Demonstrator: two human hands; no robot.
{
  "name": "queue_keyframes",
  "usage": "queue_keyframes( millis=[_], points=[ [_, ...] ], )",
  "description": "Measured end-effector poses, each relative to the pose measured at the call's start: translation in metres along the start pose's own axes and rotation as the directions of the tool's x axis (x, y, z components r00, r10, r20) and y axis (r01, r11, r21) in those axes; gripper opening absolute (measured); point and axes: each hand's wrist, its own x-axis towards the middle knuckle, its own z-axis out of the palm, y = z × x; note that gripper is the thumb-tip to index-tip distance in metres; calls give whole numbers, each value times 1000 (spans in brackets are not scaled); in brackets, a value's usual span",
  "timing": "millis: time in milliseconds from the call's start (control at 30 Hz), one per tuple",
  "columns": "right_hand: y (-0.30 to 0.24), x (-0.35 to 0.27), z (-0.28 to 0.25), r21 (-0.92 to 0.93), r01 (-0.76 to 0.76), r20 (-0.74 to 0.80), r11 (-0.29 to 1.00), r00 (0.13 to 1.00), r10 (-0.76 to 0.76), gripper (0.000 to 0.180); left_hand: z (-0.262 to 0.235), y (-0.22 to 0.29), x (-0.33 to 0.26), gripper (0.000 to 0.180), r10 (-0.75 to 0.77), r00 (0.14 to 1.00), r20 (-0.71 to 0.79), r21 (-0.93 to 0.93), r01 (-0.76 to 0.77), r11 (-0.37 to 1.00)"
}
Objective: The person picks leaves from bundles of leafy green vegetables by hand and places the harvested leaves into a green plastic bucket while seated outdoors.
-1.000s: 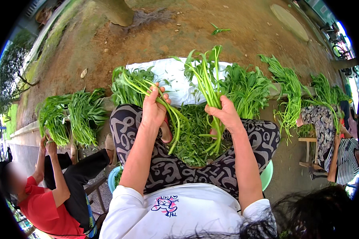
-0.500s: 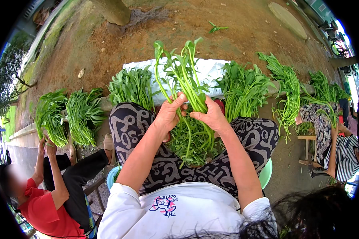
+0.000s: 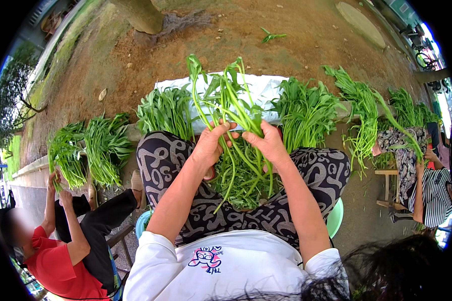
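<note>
**A:** The bunch of leafy green stems [image 3: 226,108] was held up over the person's lap, just in front of the white sheet [image 3: 266,93] on the ground. Left hand [image 3: 212,145] and right hand [image 3: 267,143] were both closed around it about midway along the stems, fingers wrapped, thumbs nearly touching.

**B:** How'd you reckon it handled?

**A:** Light and floppy, I'd say. The tops fanned out and drooped, and the lower ends dangled down between the knees. Stems looked bendy, probably easy to bruise or snap if squeezed hard. Gripping at the middle where the stalks gather seemed the sensible spot; grab the leaves and they'd likely tear.

**B:** Anything you couldn't make out?

**A:** Plenty. The loose greens in the lap [image 3: 241,180] blended with the hanging stems, so I couldn't tell where the held bunch ended. Whether it was tied, no idea, the fingers covered that bit. The person in red [image 3: 60,256] at the left was handling another bundle [image 3: 65,153], partly cut off by the rim, and the person at the right [image 3: 427,190] was mostly out of frame.
</note>
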Motion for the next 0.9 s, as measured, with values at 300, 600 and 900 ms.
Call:
queue_keyframes(
  millis=[300, 600, 900],
  points=[
    [-21, 7, -45, 226, 60, -421, 972, 906, 42, 21, -12, 1, 5, 25, -25, 996, -81, -65, 20, 998],
    [-14, 6, -59, 170, 28, -371, 985, 928, 37, 33, -19, 1, 10, 18, 21, 985, -174, -101, -39, 994],
    [-7, 8, -18, -40, -20, -106, 999, 994, 16, 44, -9, -4, 5, 18, -3, 1000, 24, -77, 5, 997]
  ],
)
